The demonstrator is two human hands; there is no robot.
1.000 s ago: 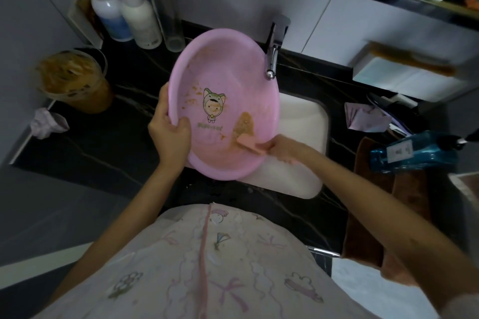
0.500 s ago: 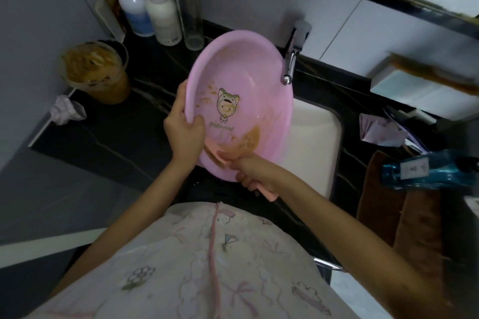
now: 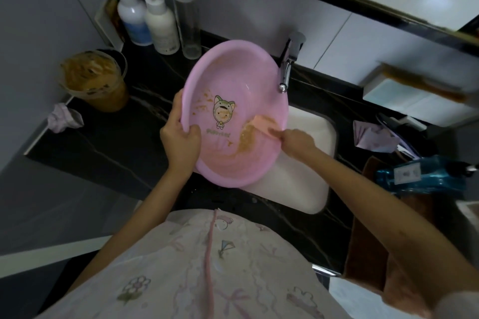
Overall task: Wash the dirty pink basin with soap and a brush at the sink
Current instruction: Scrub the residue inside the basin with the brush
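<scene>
On a black counter (image 3: 108, 142), over the left part of a white sink (image 3: 305, 189), an oval pink basin (image 3: 233, 72) is held tilted, its open side facing the person and its long axis running from the near counter edge up to the faucet (image 3: 286, 70). The left hand (image 3: 181, 140) clamps the basin's left rim, thumb inside and fingers behind, while the right hand (image 3: 296, 141) has its fingers curled tight around a pink brush (image 3: 260, 123). The brush points up and left from that hand, its head against a brown smear (image 3: 245, 137) on the basin's lower right wall.
</scene>
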